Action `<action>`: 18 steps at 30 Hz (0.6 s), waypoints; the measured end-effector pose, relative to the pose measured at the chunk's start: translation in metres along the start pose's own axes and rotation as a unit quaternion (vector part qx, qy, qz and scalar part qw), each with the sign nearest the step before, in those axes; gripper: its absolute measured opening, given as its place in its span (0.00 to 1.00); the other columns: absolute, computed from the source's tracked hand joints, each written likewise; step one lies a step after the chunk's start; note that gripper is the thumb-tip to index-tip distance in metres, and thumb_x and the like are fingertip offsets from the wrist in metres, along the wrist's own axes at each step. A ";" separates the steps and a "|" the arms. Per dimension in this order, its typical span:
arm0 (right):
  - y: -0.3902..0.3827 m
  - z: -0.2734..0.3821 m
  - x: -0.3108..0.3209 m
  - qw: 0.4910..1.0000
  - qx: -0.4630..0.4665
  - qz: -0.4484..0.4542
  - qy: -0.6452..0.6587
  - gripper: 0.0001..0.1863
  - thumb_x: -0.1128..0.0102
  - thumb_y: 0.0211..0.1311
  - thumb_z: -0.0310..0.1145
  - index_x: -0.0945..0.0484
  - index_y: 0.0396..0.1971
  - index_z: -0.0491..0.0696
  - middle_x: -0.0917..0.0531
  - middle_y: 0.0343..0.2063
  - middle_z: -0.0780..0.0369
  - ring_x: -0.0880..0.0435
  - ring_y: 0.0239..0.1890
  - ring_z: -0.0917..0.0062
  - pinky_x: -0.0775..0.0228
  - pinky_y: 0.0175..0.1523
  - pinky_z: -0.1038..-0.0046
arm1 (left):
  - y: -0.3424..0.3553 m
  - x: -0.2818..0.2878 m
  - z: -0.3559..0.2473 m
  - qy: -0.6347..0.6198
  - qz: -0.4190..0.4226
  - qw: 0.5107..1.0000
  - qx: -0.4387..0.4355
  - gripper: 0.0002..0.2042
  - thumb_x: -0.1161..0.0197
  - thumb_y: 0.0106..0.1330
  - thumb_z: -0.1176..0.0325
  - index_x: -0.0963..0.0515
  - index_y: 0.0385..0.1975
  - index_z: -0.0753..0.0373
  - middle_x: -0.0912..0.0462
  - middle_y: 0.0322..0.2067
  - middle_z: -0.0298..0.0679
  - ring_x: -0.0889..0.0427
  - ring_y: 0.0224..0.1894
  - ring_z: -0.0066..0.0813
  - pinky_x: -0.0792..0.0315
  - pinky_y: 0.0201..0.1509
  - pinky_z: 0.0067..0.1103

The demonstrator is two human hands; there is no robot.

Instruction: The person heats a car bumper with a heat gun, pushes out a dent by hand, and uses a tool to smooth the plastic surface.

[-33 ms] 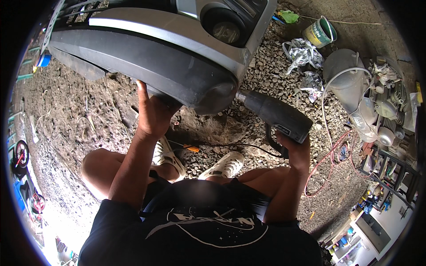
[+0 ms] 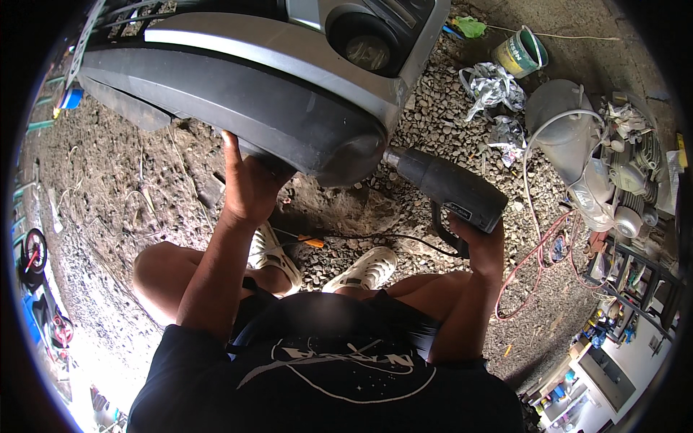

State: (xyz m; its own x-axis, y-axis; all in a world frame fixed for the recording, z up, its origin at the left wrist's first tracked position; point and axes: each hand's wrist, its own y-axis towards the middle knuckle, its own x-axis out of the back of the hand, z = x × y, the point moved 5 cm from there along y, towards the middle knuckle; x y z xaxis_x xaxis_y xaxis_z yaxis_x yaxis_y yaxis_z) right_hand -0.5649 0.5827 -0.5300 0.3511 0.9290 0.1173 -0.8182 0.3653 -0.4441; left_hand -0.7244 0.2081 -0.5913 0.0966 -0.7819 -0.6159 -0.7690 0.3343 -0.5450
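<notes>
Ideally, we brace the black bumper (image 2: 238, 101) over our left hand (image 2: 253, 186), thumb (image 2: 230, 144) at its edge, other fingers hidden, their grip impossible to tell; our right hand (image 2: 478, 242) clamped on the heat gun (image 2: 451, 182), we'd sweep its nozzle (image 2: 393, 155) evenly ahead of those fingers.

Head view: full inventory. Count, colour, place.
bumper: 1, black-grey, upper left
lamp: 1, clear, in bumper
heat gun: 1, black, beside bumper
tool handle: 1, orange, between shoes
bucket: 1, green, upper right
wrapping: 2 clumps, silvery, near bucket
large container: 1, grey, right
machinery: count unclear, grey, right
hose: count unclear, pink, lower right
gravel: uncountable, grey, ground
rim clutter: uncountable, mixed, edges
shoes: 2, cream, centre
shirt: 1, black, bottom
left grip: 1, bare, at bumper edge
right grip: 1, bare, on heat gun
</notes>
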 end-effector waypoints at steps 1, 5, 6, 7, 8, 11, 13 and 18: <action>0.000 -0.003 0.002 1.000 -0.005 -0.001 -0.006 0.33 0.26 0.53 0.18 0.22 0.62 0.40 0.12 0.51 0.60 0.13 0.50 0.75 0.20 0.55 0.71 | 0.000 -0.001 0.000 0.009 -0.001 1.000 0.001 0.66 0.57 0.61 0.12 0.52 0.81 0.72 0.41 0.79 0.56 0.39 0.79 0.49 0.44 0.83 0.42; 0.008 -0.020 0.015 0.996 -0.031 -0.052 -0.070 0.26 0.28 0.53 0.21 0.18 0.56 0.40 0.10 0.44 0.60 0.12 0.42 0.77 0.19 0.47 0.71 | 0.000 0.001 0.001 -0.014 -0.010 1.000 0.003 0.64 0.56 0.62 0.13 0.52 0.81 0.70 0.42 0.79 0.56 0.40 0.80 0.51 0.44 0.83 0.44; 0.013 -0.026 0.020 0.990 -0.048 -0.077 -0.105 0.25 0.28 0.54 0.22 0.17 0.55 0.40 0.10 0.42 0.59 0.12 0.41 0.77 0.19 0.45 0.71 | 0.001 0.004 0.003 -0.026 -0.009 1.000 0.002 0.64 0.55 0.62 0.13 0.52 0.81 0.70 0.43 0.79 0.56 0.40 0.80 0.51 0.45 0.83 0.44; 0.019 -0.034 0.026 0.983 -0.065 -0.104 -0.138 0.24 0.29 0.54 0.23 0.16 0.54 0.40 0.10 0.40 0.59 0.12 0.39 0.77 0.19 0.43 0.72 | 0.002 0.004 0.002 -0.035 -0.006 0.999 0.003 0.64 0.55 0.62 0.14 0.52 0.81 0.70 0.43 0.79 0.56 0.41 0.80 0.52 0.46 0.83 0.45; 0.029 -0.052 0.040 0.973 -0.086 -0.143 -0.162 0.17 0.30 0.56 0.24 0.14 0.47 0.41 0.11 0.34 0.59 0.12 0.33 0.76 0.20 0.38 0.72 | 0.006 0.002 0.005 -0.042 -0.002 0.999 0.003 0.64 0.55 0.63 0.14 0.53 0.81 0.69 0.44 0.80 0.56 0.42 0.80 0.52 0.46 0.83 0.45; 0.045 -0.086 0.059 0.961 -0.143 -0.231 0.044 0.11 0.32 0.57 0.24 0.14 0.41 0.42 0.14 0.27 0.60 0.14 0.26 0.72 0.22 0.31 0.70 | 0.006 -0.002 0.006 -0.051 -0.004 0.999 0.001 0.63 0.55 0.64 0.15 0.53 0.82 0.69 0.47 0.81 0.55 0.45 0.81 0.54 0.49 0.84 0.47; 0.048 -0.112 0.071 0.936 -0.187 -0.270 0.127 0.10 0.32 0.59 0.28 0.16 0.40 0.43 0.15 0.26 0.60 0.17 0.24 0.72 0.23 0.30 0.71 | 0.004 -0.003 0.003 -0.050 -0.011 0.999 0.001 0.62 0.56 0.64 0.15 0.53 0.82 0.68 0.48 0.81 0.55 0.46 0.82 0.54 0.51 0.85 0.47; 0.049 -0.196 0.119 0.884 -0.234 -0.322 0.247 0.08 0.34 0.60 0.28 0.20 0.37 0.43 0.18 0.27 0.61 0.20 0.22 0.69 0.24 0.27 0.68 | 0.007 -0.007 0.003 -0.067 -0.018 0.998 -0.011 0.61 0.59 0.66 0.15 0.53 0.82 0.66 0.49 0.81 0.56 0.48 0.82 0.55 0.53 0.85 0.47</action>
State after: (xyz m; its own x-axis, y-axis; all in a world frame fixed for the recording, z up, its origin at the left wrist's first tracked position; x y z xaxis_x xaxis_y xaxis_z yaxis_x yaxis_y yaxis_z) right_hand -0.4742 0.6995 -0.7124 0.9253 0.3565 0.1296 -0.1387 0.6360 -0.7592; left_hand -0.7282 0.2177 -0.5925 0.2075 -0.7156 -0.6670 -0.7763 0.2944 -0.5574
